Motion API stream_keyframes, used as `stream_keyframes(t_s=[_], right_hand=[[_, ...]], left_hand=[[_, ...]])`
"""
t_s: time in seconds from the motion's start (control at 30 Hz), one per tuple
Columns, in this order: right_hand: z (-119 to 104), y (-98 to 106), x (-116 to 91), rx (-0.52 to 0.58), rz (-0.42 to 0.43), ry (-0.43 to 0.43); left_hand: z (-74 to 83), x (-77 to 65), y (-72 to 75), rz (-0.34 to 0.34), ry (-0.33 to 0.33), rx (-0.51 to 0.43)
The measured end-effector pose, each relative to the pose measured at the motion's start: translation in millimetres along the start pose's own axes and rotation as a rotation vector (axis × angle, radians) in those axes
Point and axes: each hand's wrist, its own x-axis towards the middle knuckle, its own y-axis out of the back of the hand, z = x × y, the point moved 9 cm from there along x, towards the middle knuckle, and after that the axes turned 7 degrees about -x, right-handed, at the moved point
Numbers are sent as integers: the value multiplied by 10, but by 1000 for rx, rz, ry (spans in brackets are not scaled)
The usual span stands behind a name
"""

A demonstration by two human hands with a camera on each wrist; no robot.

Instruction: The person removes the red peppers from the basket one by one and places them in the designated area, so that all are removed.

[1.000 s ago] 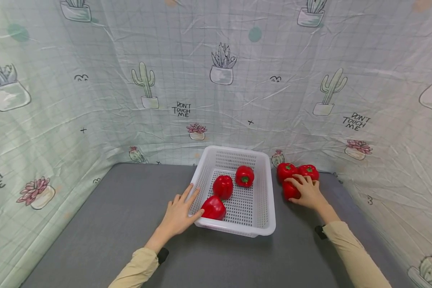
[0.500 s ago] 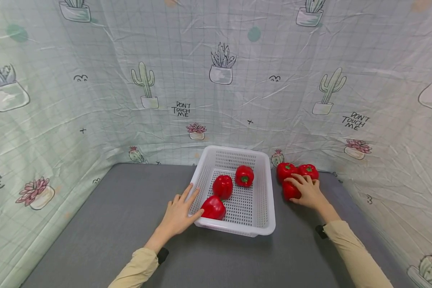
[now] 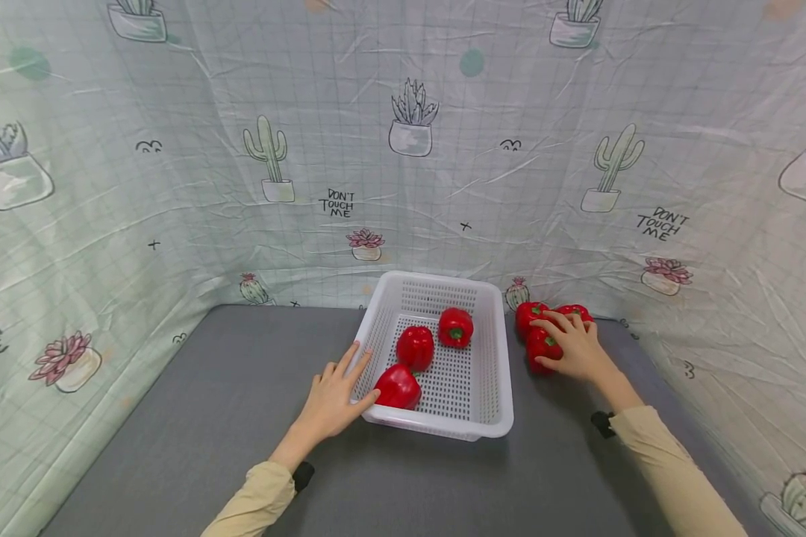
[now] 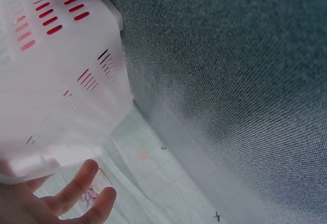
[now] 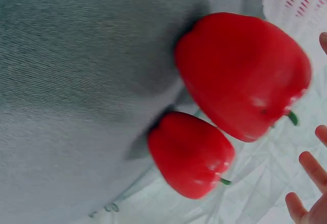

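A white perforated plastic basket (image 3: 486, 430) stands at mid-table with three red bell peppers inside: the nearest pepper (image 3: 398, 387), the middle pepper (image 3: 415, 348) and the far pepper (image 3: 456, 328). My left hand (image 3: 332, 401) rests on the basket's near-left rim, fingers spread. To the basket's right sit three more: a front bell pepper (image 3: 537, 350), a back-left one (image 3: 528, 316) and a back-right one (image 3: 574, 309). My right hand (image 3: 579, 353) hovers over the front one. In the right wrist view its fingers (image 5: 312, 169) are spread apart from the large bell pepper (image 5: 240, 76).
A grey cloth surface (image 3: 235, 403) covers the table. Behind and at both sides hangs a pale curtain (image 3: 443, 194) printed with cactus pots. The loose peppers stand close to the curtain at the table's back right.
My right hand has loosened and lifted slightly off the front pepper, so its green stem now shows. That pepper looks a little shifted or tilted. My left hand and the basket stay put.
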Motion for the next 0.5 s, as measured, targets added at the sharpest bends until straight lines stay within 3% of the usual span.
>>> stream_keyframes(t_s=[0.5], right_hand=[[-478,694,312,47,185,55]], left_hand=[[7,-3,15,1,3,-10]])
